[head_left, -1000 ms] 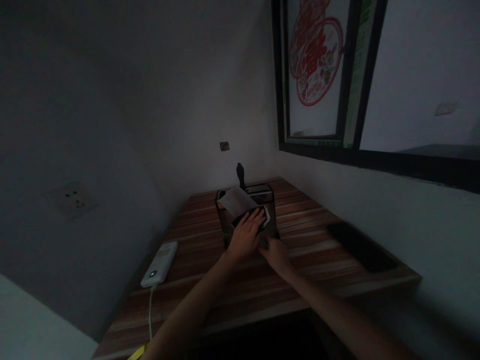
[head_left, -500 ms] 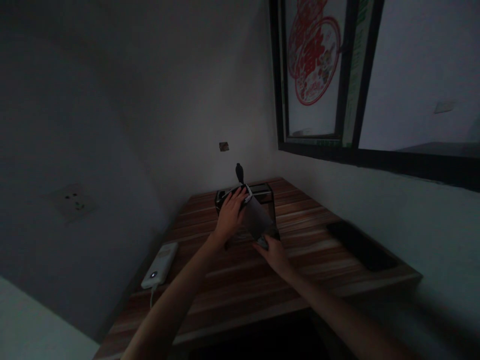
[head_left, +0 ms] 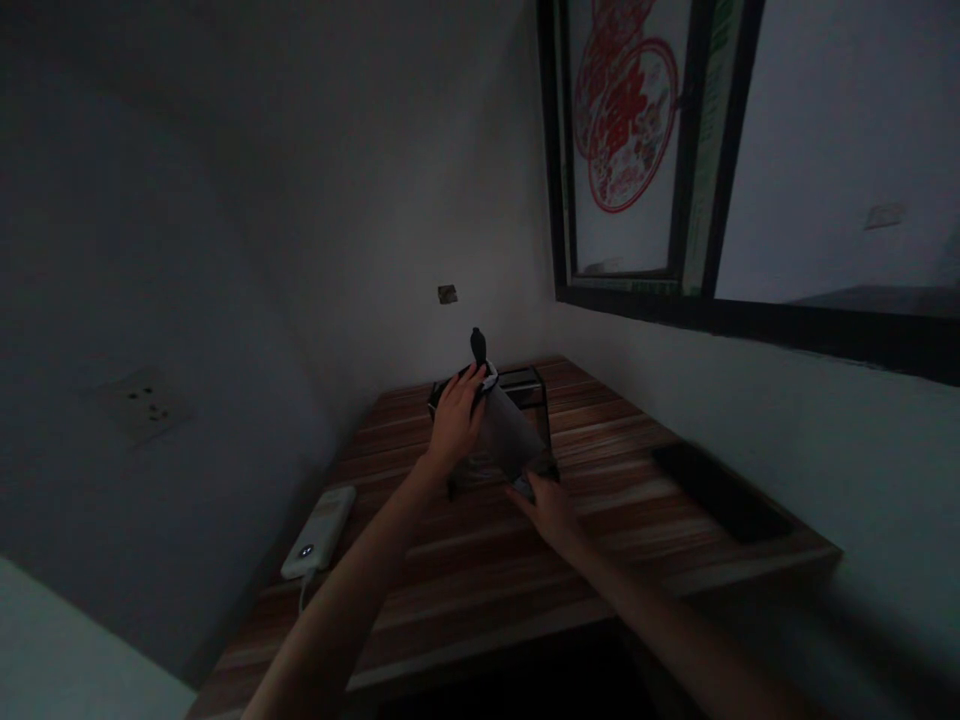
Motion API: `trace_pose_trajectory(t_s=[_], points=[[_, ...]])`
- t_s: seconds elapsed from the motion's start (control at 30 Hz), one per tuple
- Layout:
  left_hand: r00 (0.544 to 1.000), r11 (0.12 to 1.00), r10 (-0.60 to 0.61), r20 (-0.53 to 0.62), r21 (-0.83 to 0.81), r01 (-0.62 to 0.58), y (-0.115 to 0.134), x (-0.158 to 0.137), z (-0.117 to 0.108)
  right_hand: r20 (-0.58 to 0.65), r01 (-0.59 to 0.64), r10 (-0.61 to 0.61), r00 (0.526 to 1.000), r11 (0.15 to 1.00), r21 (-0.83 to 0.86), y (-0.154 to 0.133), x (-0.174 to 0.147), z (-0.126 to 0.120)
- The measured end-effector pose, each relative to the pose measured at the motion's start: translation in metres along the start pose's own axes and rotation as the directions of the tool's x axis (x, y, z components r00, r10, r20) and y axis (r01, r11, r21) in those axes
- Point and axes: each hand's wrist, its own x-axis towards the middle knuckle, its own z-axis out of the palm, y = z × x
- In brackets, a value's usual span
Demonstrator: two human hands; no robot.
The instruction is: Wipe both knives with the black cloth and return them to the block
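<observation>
Both my hands are on a tilted grey cylinder (head_left: pixel 511 432) with dark ends and a white rim at its upper left end. My left hand (head_left: pixel 456 420) lies over the upper end, fingers bent across the black and white rim. Just beyond those fingertips a black rounded tab (head_left: pixel 478 345) stands up. My right hand (head_left: pixel 547 500) grips the lower end, with the thumb and fingers around it. Directly behind the cylinder stands a black-framed box (head_left: pixel 525 378), partly hidden by it. Dim light makes the cylinder's exact kind hard to tell.
The wood-grain table (head_left: pixel 480 600) narrows toward a corner between white walls. A white power bank (head_left: pixel 321 530) with a cable lies at left, and a dark phone-like slab (head_left: pixel 720 490) at right. A dark window frame (head_left: pixel 637 300) borders the right wall; a socket (head_left: pixel 146 405) is at left.
My left hand has shifted slightly left and down along the rim, together with a small tilt of the cylinder. My right hand keeps nearly the same place.
</observation>
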Motion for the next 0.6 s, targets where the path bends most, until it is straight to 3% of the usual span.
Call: trace_pose_trajectory(t_s=[0.37, 0.6], points=[[0.995, 0.997, 0.047, 0.088, 0.054, -0.052, 0.012, -0.016, 0.007, 0.062, -0.025, 0.042, 0.997, 0.964, -0.264, -0.01, -0.001, -0.009], [0.962, 0.992, 0.126, 0.243, -0.007, -0.128, 0.047, -0.054, 0.029, 0.072, -0.017, 0.026, 0.997, 0.993, -0.113, -0.003, 0.0, -0.003]])
